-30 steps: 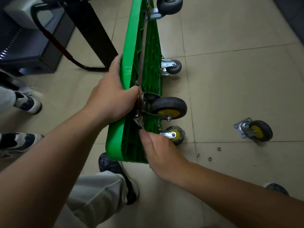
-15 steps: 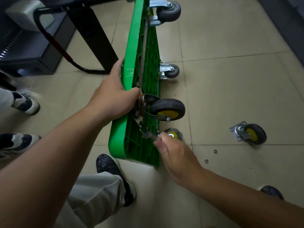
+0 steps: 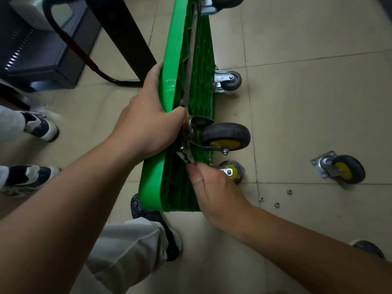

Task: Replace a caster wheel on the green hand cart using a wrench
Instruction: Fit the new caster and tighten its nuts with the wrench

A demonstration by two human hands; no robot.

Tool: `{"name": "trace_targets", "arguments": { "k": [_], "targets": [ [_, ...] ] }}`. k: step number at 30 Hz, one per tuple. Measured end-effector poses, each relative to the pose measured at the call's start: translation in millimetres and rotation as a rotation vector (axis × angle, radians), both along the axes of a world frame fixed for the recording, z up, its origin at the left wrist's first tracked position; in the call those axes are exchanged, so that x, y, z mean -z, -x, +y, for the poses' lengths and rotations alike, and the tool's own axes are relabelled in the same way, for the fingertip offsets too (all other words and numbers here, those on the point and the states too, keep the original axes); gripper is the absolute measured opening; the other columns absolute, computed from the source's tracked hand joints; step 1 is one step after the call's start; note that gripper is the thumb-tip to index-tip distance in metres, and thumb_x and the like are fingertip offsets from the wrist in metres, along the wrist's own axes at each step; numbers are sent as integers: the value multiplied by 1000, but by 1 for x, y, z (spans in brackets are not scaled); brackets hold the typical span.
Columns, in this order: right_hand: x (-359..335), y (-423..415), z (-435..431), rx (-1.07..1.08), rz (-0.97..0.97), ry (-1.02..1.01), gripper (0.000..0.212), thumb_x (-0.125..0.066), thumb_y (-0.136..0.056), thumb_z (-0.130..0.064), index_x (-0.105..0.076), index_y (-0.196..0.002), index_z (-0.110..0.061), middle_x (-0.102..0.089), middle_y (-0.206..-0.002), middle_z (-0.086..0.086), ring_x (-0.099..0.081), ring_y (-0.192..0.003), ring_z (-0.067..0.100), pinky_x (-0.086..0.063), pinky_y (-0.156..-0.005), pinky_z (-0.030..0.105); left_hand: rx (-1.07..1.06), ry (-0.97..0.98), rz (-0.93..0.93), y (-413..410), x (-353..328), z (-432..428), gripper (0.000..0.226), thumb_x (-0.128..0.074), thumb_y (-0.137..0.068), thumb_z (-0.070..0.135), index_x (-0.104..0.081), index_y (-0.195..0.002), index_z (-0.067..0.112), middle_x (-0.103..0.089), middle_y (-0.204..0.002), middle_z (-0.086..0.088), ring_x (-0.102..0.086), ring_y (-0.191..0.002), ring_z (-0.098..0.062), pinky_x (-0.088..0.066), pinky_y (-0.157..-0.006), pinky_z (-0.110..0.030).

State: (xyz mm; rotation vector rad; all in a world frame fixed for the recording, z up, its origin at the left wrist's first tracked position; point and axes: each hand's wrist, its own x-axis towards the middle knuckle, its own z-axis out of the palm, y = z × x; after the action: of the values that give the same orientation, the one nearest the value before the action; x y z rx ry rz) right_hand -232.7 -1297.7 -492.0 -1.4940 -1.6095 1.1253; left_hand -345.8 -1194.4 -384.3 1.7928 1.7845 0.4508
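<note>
Above the right hand (image 3: 214,189) (gripping wrench (image 3: 186,156)) sits the caster (image 3: 226,135).

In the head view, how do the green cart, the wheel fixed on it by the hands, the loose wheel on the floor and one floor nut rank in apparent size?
1. green cart
2. fixed wheel and loose wheel: the fixed one looks bigger but is nearer the camera, so unranked.
3. nut, smallest.

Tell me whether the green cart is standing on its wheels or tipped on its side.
Tipped on its side. The green cart stands on edge, its caster wheel sticks out sideways, and the left hand grips its upper rim.
</note>
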Motion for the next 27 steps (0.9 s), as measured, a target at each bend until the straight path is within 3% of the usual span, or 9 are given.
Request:
{"name": "trace_targets", "arguments": {
  "k": [4, 7, 10, 12, 15, 17, 22, 25, 27],
  "targets": [
    [-39, 5, -11, 0, 201, 210, 60, -27, -103, -57, -44, -58, -20, -43, -49, -7, -45, -47, 18, -43, -52, 38, -2, -5, -5, -2, -1, -2, 92, -56, -69, 40, -16, -151, 54, -64, -118, -1, -69, -92, -27, -58, -87, -50],
    [-80, 2, -5, 20, 561, 588, 53, -32, -105, -55, -39, -65, -19, -34, -48, -3, -35, -39, 15, -36, -40, 22, 8, 3, -37, -3, -3, -3, 92, -57, -68, 40, -17, -149, 55, -65, -118, -1, -69, -95, -28, -57, -89, -50],
    [-102, -8, -8, -22, 734, 629, 55, -30, -104, -58, -38, -68, -18, -34, -47, -2, -35, -36, 14, -35, -38, 18, 9, 24, -76, -2, -5, -5, 92, -59, -68, 40, -17, -148, 57, -64, -119, 1, -69, -94, -26, -57, -89, -51],
    [-95, -6, -18, 72, 632, 443, 56, -29, -104, -57, -38, -67, -16, -35, -46, -1, -43, -35, 19, -40, -40, 26, 9, 37, -103, 0, -5, -4, 91, -62, -71, 38, -18, -148, 57, -64, -113, 5, -70, -89, -25, -59, -85, -52],
    [-57, -18, -31, 108, 198, 64, 58, -25, -99, -63, -42, -69, -17, -43, -54, 0, -48, -48, 19, -41, -47, 41, 12, 21, -84, 3, -1, -1, 88, -65, -81, 29, -18, -152, 53, -60, -105, 10, -70, -86, -23, -59, -84, -51],
    [-26, -25, -24, 77, 3, 0, 59, -20, -94, -67, -44, -76, -17, -46, -63, 0, -47, -59, 20, -39, -56, 44, 16, 12, -55, 3, 0, 2, 89, -64, -81, 31, -16, -152, 54, -59, -110, 6, -70, -86, -24, -59, -83, -50],
    [21, -21, -1, 29, -84, -125, 53, -21, -97, -65, -43, -81, -20, -44, -67, -9, -45, -64, 9, -33, -59, 26, 8, 19, -25, 3, 1, 4, 88, -66, -89, 25, -14, -154, 53, -56, -106, 7, -71, -80, -24, -61, -78, -51],
    [31, -15, 9, 7, -59, -100, 42, -28, -95, -59, -47, -85, -24, -51, -75, -8, -46, -69, 9, -31, -62, 29, 11, 8, -18, 3, 2, 4, 88, -66, -88, 25, -15, -154, 53, -55, -99, 15, -71, -80, -23, -61, -77, -50],
    [32, -13, 12, -30, -36, -55, 43, -35, -99, -55, -54, -90, -18, -56, -80, -3, -51, -73, 13, -37, -65, 33, 12, 8, -20, 2, 1, 2, 89, -66, -83, 31, -16, -153, 54, -57, -106, 11, -71, -81, -23, -60, -78, -50]
  ]
}}
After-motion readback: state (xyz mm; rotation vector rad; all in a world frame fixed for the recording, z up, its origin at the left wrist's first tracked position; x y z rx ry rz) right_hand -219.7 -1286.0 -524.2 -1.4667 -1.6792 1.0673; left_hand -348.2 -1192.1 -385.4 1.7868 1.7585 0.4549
